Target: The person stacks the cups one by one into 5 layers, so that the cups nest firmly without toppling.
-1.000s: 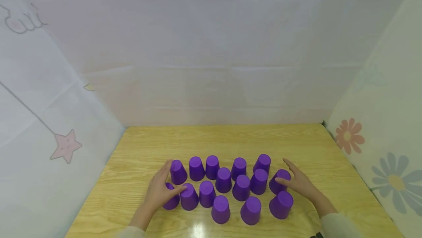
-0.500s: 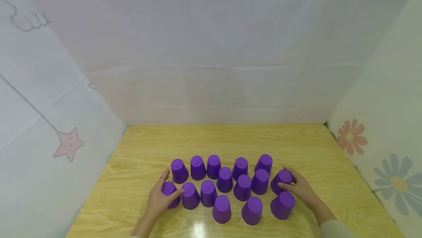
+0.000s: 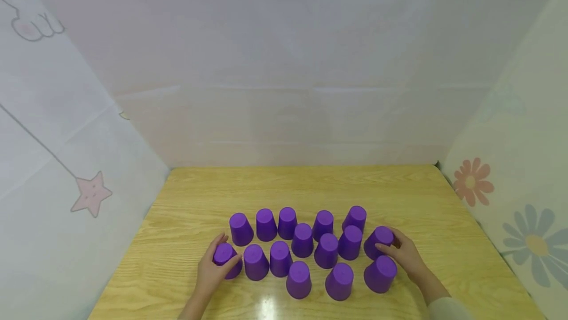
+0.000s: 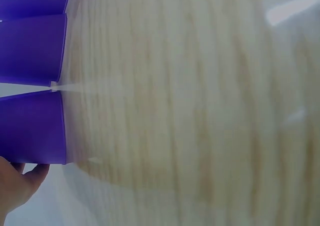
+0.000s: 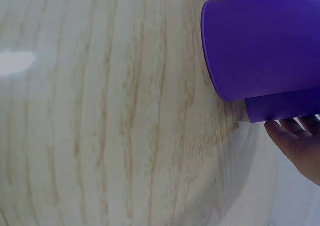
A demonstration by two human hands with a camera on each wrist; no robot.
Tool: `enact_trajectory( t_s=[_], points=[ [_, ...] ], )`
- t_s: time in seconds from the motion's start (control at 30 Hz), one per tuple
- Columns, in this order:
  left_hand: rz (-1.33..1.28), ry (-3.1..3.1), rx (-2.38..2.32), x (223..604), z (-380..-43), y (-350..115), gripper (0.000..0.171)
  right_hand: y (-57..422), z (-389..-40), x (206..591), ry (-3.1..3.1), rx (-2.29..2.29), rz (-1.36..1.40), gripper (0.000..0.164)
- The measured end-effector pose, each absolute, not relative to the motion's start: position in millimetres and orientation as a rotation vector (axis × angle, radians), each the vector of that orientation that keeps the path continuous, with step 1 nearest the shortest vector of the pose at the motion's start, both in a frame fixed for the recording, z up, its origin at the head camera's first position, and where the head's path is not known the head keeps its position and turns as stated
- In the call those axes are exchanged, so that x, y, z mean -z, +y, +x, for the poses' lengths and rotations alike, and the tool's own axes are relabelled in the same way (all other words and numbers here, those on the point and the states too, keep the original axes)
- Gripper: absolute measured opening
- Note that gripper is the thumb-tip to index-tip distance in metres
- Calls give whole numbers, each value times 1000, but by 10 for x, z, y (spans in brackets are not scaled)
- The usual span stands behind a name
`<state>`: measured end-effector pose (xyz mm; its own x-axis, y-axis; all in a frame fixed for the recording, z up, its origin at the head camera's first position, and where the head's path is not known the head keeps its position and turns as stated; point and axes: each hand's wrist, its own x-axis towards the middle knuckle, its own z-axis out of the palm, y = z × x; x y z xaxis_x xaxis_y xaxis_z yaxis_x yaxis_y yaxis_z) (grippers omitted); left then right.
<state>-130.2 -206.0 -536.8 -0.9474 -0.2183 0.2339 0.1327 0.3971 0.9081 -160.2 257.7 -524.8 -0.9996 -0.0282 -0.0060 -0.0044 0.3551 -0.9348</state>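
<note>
Several purple cups stand upside down on the wooden table in loose rows. At the left end of the front rows, my left hand (image 3: 210, 270) grips a purple cup (image 3: 227, 260), thumb on its near right side and fingers behind; the left wrist view shows fingers at the side of this cup (image 4: 35, 128). On the right, my right hand (image 3: 406, 256) holds another purple cup (image 3: 377, 243) between thumb and fingers. In the right wrist view, a nearer cup (image 5: 260, 46) partly hides the held cup (image 5: 285, 106), with fingertips against its side.
Just in front of the right-held cup stands another purple cup (image 3: 380, 274). A neighbouring cup (image 3: 256, 263) is close beside the left-held one. Pale printed cloth (image 3: 310, 88) walls in the wooden table (image 3: 293, 184) at the back and both sides.
My left thumb has drawn in from the neighbouring cup onto the leftmost front cup, which has shifted slightly left. My right hand has moved in and taken hold of its cup.
</note>
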Motion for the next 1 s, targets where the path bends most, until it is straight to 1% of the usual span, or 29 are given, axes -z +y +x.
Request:
enact_trajectory(
  t_s=[0.13,0.4,0.57,0.77,1.0],
  points=[
    [84,-2315,1620,5413,-1275,-2065,68,2565,-1587,5255,2543,1798,18,56],
    [216,-2317,1673,5407,-1173,-2020,59,2605,-1612,5216,2509,1783,85,61],
    [211,-2281,1727,5254,-1113,-1959,56,2646,-1648,5131,2544,1754,32,61],
    [164,-2279,1727,5424,-1151,-2039,58,2672,-1743,4996,2563,1740,-51,59],
    [218,-2300,1757,5372,-1142,-2025,60,2687,-1879,4826,2564,1732,-122,60]
  ],
)
